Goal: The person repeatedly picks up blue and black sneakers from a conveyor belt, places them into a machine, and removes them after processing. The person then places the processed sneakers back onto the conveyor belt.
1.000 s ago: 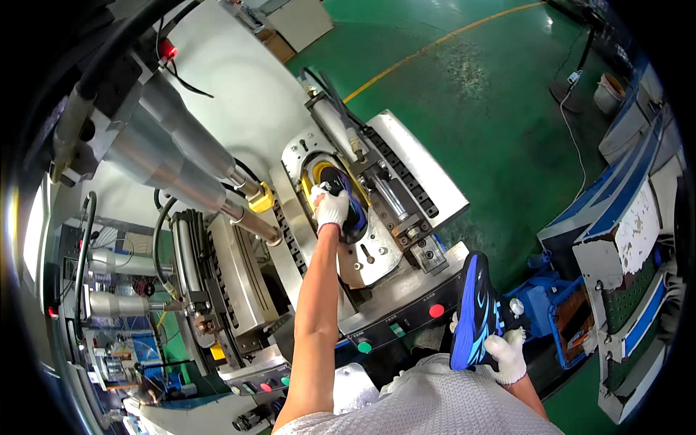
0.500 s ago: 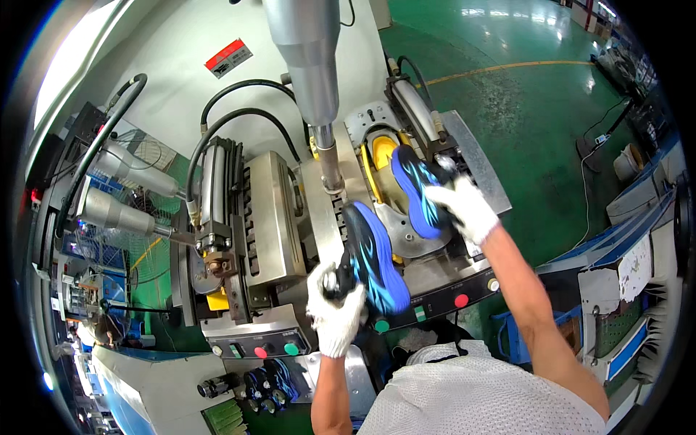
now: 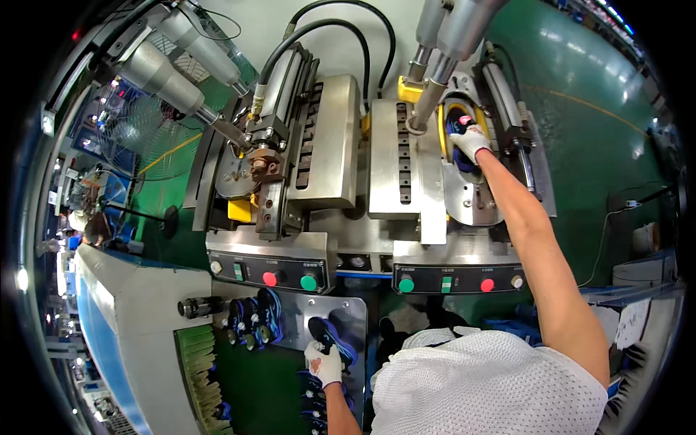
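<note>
My left hand (image 3: pixel 324 362), in a white glove, is closed on a black-and-blue sports shoe (image 3: pixel 339 339) low over a grey metal plate (image 3: pixel 353 308). Farther off on the right, my gloved right hand (image 3: pixel 471 143) grips a second dark blue shoe (image 3: pixel 458 119), which sits inside the yellow-rimmed holder (image 3: pixel 441 134) of the right press station. Parts of both shoes are hidden behind the gloves. Just left of the holder, a metal press rod (image 3: pixel 428 101) slants down beside my right hand.
Several similar shoes (image 3: pixel 254 319) stand on the plate's left side, and more shoes (image 3: pixel 313 402) lie below my left hand. Two control panels with coloured buttons, the left panel (image 3: pixel 254 271) and the right panel (image 3: pixel 464 280), front the machine. A fan (image 3: pixel 138 127) stands far left.
My left hand has carried its shoe down from the machine to the metal plate. My right hand has moved its shoe into the yellow-rimmed holder. The head view has shifted.
</note>
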A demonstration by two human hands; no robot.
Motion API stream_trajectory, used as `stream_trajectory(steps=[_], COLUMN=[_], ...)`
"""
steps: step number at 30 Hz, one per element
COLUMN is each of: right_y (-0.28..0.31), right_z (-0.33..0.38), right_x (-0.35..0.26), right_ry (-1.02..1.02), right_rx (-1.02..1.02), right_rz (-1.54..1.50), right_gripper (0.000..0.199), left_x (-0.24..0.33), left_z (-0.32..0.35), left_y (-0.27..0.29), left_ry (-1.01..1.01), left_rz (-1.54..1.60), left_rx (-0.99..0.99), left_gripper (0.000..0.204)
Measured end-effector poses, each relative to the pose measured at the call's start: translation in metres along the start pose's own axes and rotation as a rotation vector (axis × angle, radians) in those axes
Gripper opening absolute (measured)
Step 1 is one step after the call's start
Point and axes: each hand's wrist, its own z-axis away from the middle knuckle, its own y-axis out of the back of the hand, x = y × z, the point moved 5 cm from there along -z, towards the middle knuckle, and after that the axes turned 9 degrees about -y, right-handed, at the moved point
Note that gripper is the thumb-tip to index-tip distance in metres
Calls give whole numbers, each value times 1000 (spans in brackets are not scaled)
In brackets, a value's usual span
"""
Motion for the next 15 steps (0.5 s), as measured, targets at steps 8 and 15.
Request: stream_trajectory(steps=[8, 15], right_y=[33, -88], right_z=[309, 429], right_x=[-41, -30], right_ry=[679, 701], right_rx=[81, -124], right_rz=[-615, 524], right_gripper=[83, 73], left_x=[6, -26], left_z=[17, -35], left_y=[-26, -27], left_ry=[-56, -639], left_rz=[162, 291], left_rx=[95, -26], left_gripper=[73, 25])
